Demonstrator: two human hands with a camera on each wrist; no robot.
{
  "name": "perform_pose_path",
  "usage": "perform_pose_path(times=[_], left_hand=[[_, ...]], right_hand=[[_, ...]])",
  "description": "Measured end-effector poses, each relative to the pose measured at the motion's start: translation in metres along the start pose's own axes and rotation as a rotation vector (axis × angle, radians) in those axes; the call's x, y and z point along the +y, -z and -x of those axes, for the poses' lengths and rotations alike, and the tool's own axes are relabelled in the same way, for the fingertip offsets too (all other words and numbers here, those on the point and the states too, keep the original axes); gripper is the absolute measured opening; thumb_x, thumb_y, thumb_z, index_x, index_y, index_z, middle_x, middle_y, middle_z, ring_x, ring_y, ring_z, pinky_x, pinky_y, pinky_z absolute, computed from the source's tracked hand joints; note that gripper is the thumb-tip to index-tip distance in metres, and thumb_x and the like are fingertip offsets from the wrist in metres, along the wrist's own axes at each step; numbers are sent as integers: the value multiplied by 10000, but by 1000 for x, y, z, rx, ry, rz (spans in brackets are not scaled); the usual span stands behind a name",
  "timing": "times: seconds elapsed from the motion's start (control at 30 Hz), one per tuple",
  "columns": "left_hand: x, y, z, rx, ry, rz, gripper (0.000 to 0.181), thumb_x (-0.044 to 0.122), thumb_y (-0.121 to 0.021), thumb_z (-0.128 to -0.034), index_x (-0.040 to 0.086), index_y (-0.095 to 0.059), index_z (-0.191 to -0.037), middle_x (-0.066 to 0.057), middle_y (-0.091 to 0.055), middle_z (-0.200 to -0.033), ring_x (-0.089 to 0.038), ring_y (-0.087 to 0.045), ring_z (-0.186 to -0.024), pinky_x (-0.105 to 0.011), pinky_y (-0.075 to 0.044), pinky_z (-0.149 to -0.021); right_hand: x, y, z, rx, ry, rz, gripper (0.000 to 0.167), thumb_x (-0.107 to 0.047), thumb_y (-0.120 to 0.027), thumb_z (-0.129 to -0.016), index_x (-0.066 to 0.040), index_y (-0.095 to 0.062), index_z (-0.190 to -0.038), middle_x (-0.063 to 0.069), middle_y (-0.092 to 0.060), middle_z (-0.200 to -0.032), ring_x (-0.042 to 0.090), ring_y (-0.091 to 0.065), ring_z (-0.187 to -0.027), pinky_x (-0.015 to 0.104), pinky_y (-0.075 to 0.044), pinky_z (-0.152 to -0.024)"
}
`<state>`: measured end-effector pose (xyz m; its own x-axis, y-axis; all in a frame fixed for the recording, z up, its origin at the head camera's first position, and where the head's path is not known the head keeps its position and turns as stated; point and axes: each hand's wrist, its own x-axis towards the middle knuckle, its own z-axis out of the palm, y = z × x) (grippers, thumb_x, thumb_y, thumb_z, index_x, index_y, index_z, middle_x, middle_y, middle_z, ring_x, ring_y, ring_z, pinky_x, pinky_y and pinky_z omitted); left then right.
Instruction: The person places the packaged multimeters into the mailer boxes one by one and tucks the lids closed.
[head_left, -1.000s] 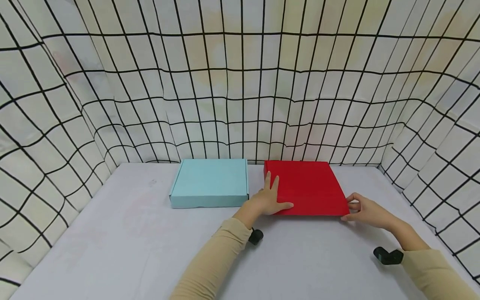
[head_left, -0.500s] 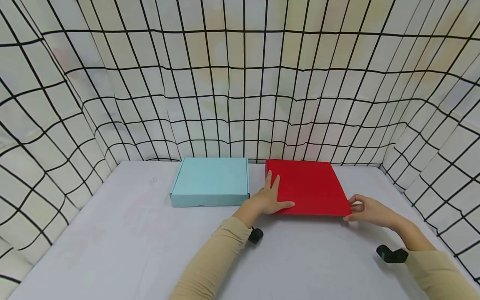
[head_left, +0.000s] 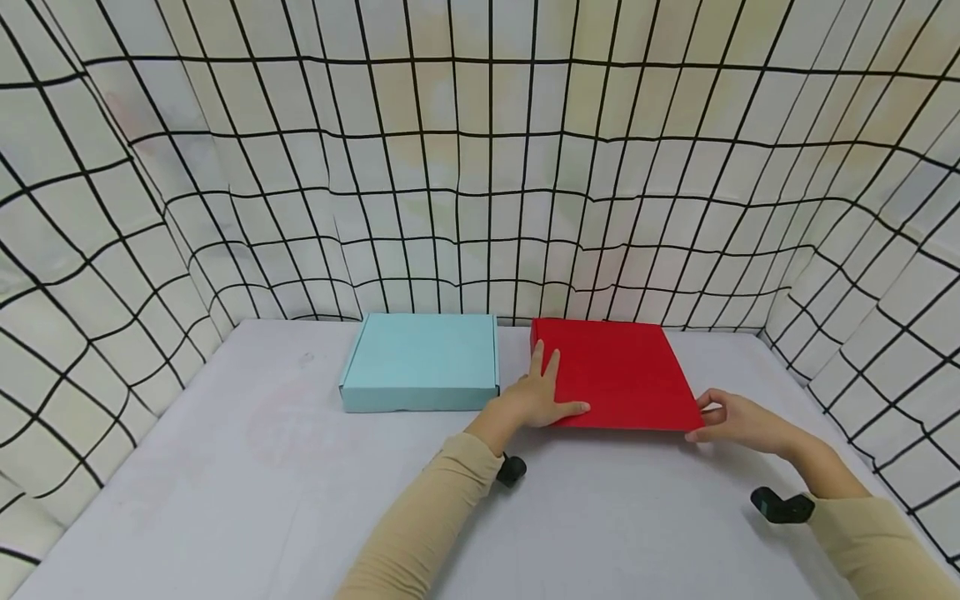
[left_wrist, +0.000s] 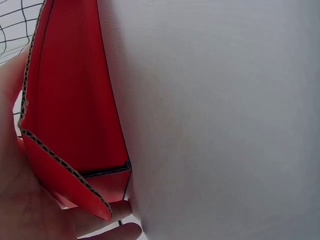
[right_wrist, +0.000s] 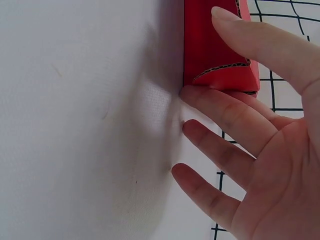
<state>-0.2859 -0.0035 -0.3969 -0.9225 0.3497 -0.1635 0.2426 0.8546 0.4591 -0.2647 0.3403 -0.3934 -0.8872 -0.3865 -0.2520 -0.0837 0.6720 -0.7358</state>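
Observation:
A red cardboard box [head_left: 618, 371] lies on the right half of the white table. My left hand [head_left: 532, 400] rests over its left edge, fingers spread and the thumb laid on the lid. At the front right corner is my right hand [head_left: 738, 422]. In the right wrist view an index finger touches the outside of a small side flap [right_wrist: 227, 77], while the thumb lies over the front; the other fingers are spread loosely. The left wrist view shows the box's red front [left_wrist: 75, 95] beneath the lid's raw cardboard edge, with a slanting side flap [left_wrist: 65, 175] beside my palm.
Left of the red box lies a light blue cardboard box [head_left: 420, 358], lid down, with a narrow gap between them. Black cameras [head_left: 512, 471] sit at my wrists. White walls with a black grid [head_left: 465, 167] stand behind and on both sides of the table [head_left: 262, 467].
My right hand and the red box's right corner appear slightly further right than a second ago, with a small shift of the whole view. Both hands keep their places on the box.

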Motion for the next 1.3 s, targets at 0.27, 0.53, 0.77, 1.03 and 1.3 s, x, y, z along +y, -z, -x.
perform_pose_path(times=[0.27, 0.53, 0.77, 1.03, 1.3], left_hand=[[-2, -2, 1, 21, -14, 13, 1013, 581, -636, -944, 146, -71, -1664, -78, 70, -1718, -397, -517, -1325, -423, -555, -942], [-5, 3, 10, 60, 15, 133, 921, 451, -688, -952, 121, -189, -1651, -103, -36, -1717, -390, -556, -1289, -461, -523, -998], [-11, 5, 22, 140, 4, 210, 799, 326, -720, -946, 66, -337, -1598, -192, -350, -1605, -361, -425, -1414, -519, -488, -1035], [-19, 13, 37, 192, -41, 219, 528, 204, -780, -917, 60, -546, -1368, -133, -606, -1170, -248, -612, -972, -384, -575, -801], [-29, 13, 41, 165, -52, 243, 435, 138, -818, -878, 74, -574, -1232, -103, -608, -1099, -220, -600, -936, -342, -561, -757]], right_hand=[[-3, 0, 3, 21, -2, 29, 631, -269, -740, -946, 29, -355, -1348, 312, -606, -1325, 450, -578, -1215, 549, -519, -912], [-2, 4, -4, 36, 64, 65, 935, -286, -735, -943, -67, -132, -1623, 196, -648, -1251, 370, -610, -1168, 611, -501, -933], [-3, 6, -6, 33, 90, 102, 947, -297, -749, -928, -79, -165, -1641, 238, -569, -1331, 342, -596, -1164, 604, -516, -919], [-16, 5, -11, 33, 56, 229, 878, -349, -748, -934, -45, -271, -1606, 185, -614, -1225, 322, -598, -1105, 531, -547, -883], [-24, 2, -16, 29, 40, 290, 894, -367, -754, -930, -30, -267, -1599, 96, -648, -1099, 252, -607, -1016, 477, -552, -847]])
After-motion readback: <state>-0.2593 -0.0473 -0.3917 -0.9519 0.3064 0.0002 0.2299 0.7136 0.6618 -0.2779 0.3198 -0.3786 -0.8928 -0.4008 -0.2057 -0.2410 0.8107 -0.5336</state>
